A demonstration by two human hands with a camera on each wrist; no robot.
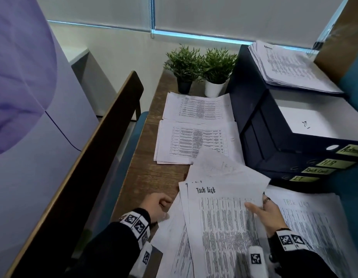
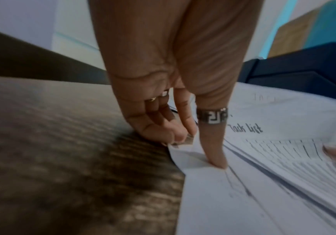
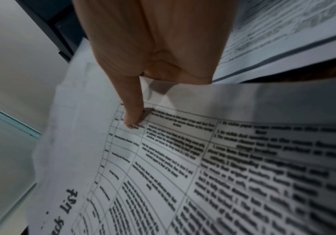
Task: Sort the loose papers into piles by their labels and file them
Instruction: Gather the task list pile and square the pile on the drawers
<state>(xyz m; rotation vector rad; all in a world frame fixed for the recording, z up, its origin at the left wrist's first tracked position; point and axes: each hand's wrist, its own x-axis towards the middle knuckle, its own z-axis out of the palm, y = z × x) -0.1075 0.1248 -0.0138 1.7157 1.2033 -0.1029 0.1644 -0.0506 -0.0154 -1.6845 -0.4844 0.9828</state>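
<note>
A printed sheet headed "Task list" (image 1: 224,221) is lifted over a fanned bundle of loose papers (image 1: 174,247) at the desk's near edge. My right hand (image 1: 258,205) pinches this sheet's right edge. In the right wrist view its thumb (image 3: 132,117) lies on the Task list sheet (image 3: 203,159), and its fingers are hidden underneath. My left hand (image 1: 166,209) grips the bundle's left edge. In the left wrist view its thumb (image 2: 217,159) presses on the top page (image 2: 213,190), with the fingers (image 2: 175,135) curled at the edge. A Task list pile (image 1: 314,217) lies to the right.
Two sorted piles (image 1: 196,107) (image 1: 194,145) lie further back on the wooden desk (image 1: 146,157). A stack of dark binders (image 1: 274,149) labelled Admin, HR, Task list and IT stands at right, with papers (image 1: 290,67) on top. Two potted plants (image 1: 200,71) stand at the back.
</note>
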